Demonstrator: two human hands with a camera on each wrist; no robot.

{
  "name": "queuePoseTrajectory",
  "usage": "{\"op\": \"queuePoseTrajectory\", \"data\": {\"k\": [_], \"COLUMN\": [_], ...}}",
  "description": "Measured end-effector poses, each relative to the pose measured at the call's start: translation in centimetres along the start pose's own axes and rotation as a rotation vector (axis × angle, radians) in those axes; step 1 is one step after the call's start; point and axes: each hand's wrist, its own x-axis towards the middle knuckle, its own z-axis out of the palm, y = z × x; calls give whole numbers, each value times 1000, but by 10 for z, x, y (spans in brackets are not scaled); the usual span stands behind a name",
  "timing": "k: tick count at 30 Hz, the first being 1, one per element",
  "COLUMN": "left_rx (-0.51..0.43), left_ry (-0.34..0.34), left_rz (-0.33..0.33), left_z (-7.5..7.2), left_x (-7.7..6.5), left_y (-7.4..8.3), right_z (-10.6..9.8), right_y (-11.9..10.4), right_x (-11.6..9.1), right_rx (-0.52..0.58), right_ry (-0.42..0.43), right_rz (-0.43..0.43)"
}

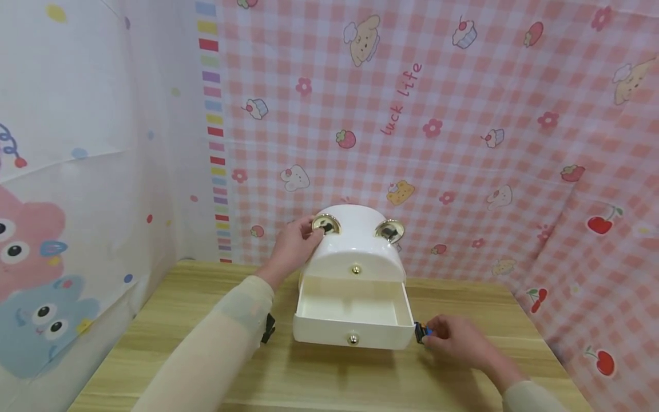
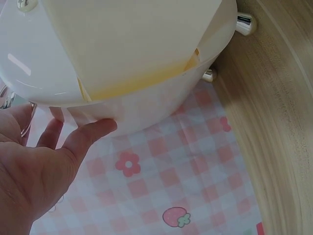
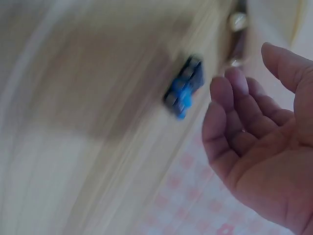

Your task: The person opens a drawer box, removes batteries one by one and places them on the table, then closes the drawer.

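Left grip (image 1: 295,245) pinches the box (image 1: 356,229) by one eye (image 1: 332,222); right grip (image 1: 460,337), loosely parted, holds nothing near the toy (image 1: 420,333), beside the drawer (image 1: 326,333) — a stray knuckle could jolt the drawer or knock the toy away

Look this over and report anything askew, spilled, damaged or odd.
Nothing looks spilled or damaged. The lower drawer of the white frog-shaped drawer box is pulled out, which seems ordinary. Only the black object beside the left sleeve looks slightly odd: it is partly hidden, so I cannot identify it.
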Motion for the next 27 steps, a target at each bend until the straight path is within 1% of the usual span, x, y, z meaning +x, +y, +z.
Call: {"op": "queuePoseTrajectory", "data": {"k": [4, 6, 8, 12, 19, 23, 25, 27], "left_rx": [-10, -13, -10, 0, -7, 0, 0, 1], "left_ry": [-3, -2, -3, -4, 2, 8, 9, 9], "left_rz": [9, 9, 8, 6, 9, 14, 13, 15], "left_z": [-1, -2, -2, -1, 0, 0, 0, 0], "left_x": [-1, -1, -2, -2, 0, 0, 0, 0], "left_y": [1, 1, 1, 1, 0, -1, -1, 0], "right_z": [10, 16, 22, 38, 73, 86, 90, 92], "right_y": [-14, -20, -26, -36, -53, -68, -75, -82], "right_x": [-10, -13, -15, -16, -20, -23, -23, -21], "right_rx": [194, 292, 360, 459, 632, 739, 776, 806], "right_ry": [-107, -160, -202, -271, -384, -469, -479, -470], "right_rz": [0, 28, 57, 105, 191, 204, 182, 157]}}
